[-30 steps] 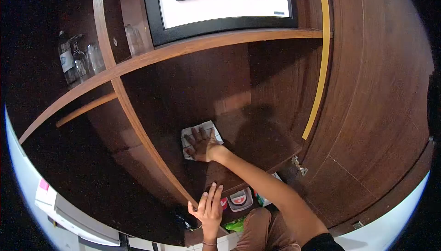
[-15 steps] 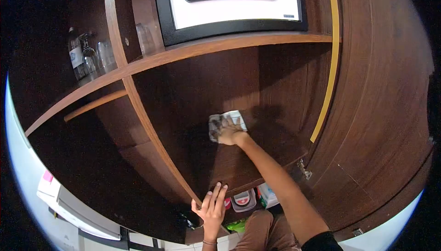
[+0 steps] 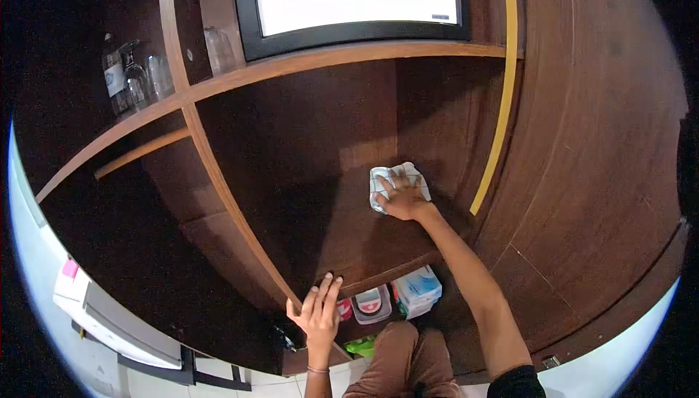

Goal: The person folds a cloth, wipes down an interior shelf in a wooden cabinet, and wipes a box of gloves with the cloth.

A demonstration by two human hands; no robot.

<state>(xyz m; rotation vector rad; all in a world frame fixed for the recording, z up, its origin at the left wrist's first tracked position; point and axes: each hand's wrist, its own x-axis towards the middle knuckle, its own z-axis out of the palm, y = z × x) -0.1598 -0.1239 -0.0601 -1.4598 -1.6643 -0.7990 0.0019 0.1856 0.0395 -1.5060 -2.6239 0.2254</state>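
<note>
My right hand (image 3: 404, 199) lies with fingers spread on a white checked cloth (image 3: 378, 180), pressing it flat on the dark brown shelf (image 3: 328, 231) towards its right back part. Cloth shows beyond the fingertips and on both sides of the hand. My left hand (image 3: 319, 312) rests at the shelf's front edge, beside the lower end of the wooden divider (image 3: 233, 205), its fingers stretched out and holding nothing.
Above the shelf is a white safe (image 3: 357, 12) with a black frame. Glasses (image 3: 159, 76) and a bottle (image 3: 113, 78) stand at upper left. Below are a plastic packet (image 3: 417, 290) and a container (image 3: 371, 305). A cabinet door (image 3: 582, 143) stands on the right.
My right hand and the cloth have slid right across the shelf. My left hand stays at the front edge. The view has shifted slightly, and more of the packet below shows.
</note>
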